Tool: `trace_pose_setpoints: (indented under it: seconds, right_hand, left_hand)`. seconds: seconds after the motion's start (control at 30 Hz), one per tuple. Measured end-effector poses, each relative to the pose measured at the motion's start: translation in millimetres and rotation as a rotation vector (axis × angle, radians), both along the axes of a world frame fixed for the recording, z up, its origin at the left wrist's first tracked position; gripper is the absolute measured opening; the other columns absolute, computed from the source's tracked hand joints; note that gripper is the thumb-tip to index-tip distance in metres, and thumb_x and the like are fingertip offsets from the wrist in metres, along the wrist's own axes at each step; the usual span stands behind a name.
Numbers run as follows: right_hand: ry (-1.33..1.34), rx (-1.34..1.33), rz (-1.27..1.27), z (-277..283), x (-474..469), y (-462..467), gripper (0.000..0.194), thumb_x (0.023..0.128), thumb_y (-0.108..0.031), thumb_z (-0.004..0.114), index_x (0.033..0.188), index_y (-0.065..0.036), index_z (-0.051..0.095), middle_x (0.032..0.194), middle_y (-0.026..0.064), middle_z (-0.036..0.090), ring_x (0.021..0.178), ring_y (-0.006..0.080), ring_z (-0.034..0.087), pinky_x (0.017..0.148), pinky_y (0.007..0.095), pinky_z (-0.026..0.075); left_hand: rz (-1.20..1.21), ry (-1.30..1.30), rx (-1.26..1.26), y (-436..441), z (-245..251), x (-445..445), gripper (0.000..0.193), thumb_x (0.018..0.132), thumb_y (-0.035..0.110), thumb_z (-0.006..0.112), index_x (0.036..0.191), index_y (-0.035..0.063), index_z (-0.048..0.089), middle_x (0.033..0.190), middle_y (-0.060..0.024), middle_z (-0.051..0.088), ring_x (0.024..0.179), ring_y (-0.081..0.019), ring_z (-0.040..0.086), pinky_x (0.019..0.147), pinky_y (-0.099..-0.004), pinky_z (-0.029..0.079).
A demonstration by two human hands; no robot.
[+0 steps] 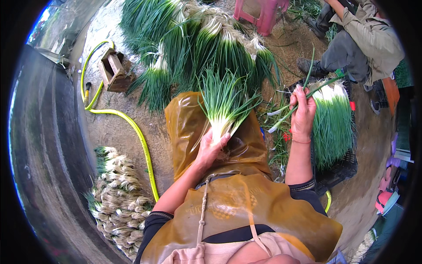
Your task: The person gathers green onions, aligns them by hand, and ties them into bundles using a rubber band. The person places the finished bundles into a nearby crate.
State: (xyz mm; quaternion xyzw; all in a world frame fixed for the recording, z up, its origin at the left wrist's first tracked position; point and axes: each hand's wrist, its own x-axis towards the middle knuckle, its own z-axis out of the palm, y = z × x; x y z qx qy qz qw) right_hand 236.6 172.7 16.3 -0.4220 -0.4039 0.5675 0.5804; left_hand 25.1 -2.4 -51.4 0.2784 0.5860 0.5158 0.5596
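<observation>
My left hand (212, 147) is closed round the white lower stems of a bunch of green onions (224, 109), whose leaves fan away from me above my lap. Roots stick out below that hand. Raised at the right, my right hand (303, 112) pinches a few loose green onion stalks (283, 122) between thumb and fingers, apart from the bunch. An amber plastic apron (184, 115) covers my lap and chest. Just right of my right forearm, more green onions (333, 128) fill a black plastic crate (339, 175).
Tied green onion bundles (211, 43) lie ahead; more bundles (118, 201), roots showing, are piled at the lower left. A yellow hose (138, 132) curves past a small wooden stool (113, 71). A pink plastic stool (260, 16) stands ahead. Another person (349, 49) sits at the upper right.
</observation>
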Motion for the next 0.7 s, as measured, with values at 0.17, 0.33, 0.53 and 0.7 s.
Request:
trace_pose_setpoints:
  seconds: [0.17,0.33,0.53,0.7]
  right_hand:
    - [-0.241,-0.011,0.14,-13.8,6.1,-44.5,0.017,0.101,-0.017,0.058,0.089,-0.005,0.061,0.075,-0.0006,0.06,0.07,0.006,0.054,0.066,0.0221,0.043]
    - [-0.174,-0.154,0.437,-41.5,-24.3,-72.3,0.016,0.099,-0.013,0.059,0.109,-0.001,0.064,0.077,0.0,0.064,0.071,0.0051,0.058,0.066,0.0196,0.043]
    - [-0.336,-0.262,0.602,-41.9,-56.0,-69.2,0.029,0.097,-0.021,0.064,0.115,0.001,0.061,0.073,0.0005,0.066,0.061,0.0041,0.056,0.055,0.0191,0.042]
    - [-0.51,-0.145,0.583,-30.1,-62.3,-73.9,0.031,0.094,-0.033,0.069,0.097,-0.002,0.064,0.069,0.0019,0.069,0.051,0.0072,0.059,0.05,0.0237,0.049]
  left_hand:
    - [0.093,-0.389,0.041,5.6,5.6,-4.1,0.035,0.1,0.027,0.06,0.123,0.0014,0.061,0.102,-0.009,0.07,0.088,-0.0144,0.065,0.079,-0.028,0.052]
    - [0.088,-0.396,-0.026,1.7,-11.1,2.2,0.042,0.104,0.035,0.05,0.123,-0.0021,0.06,0.11,-0.0177,0.07,0.101,-0.0236,0.069,0.091,-0.0362,0.056]
    - [-0.013,0.181,0.01,-1.4,-4.3,3.5,0.03,0.103,0.028,0.054,0.116,0.0019,0.064,0.099,-0.0041,0.067,0.087,-0.0171,0.062,0.081,-0.0298,0.049]
    - [0.061,0.316,0.222,4.7,1.1,3.1,0.026,0.102,0.022,0.056,0.118,0.0028,0.061,0.11,-0.0037,0.062,0.099,-0.0131,0.056,0.087,-0.0324,0.046]
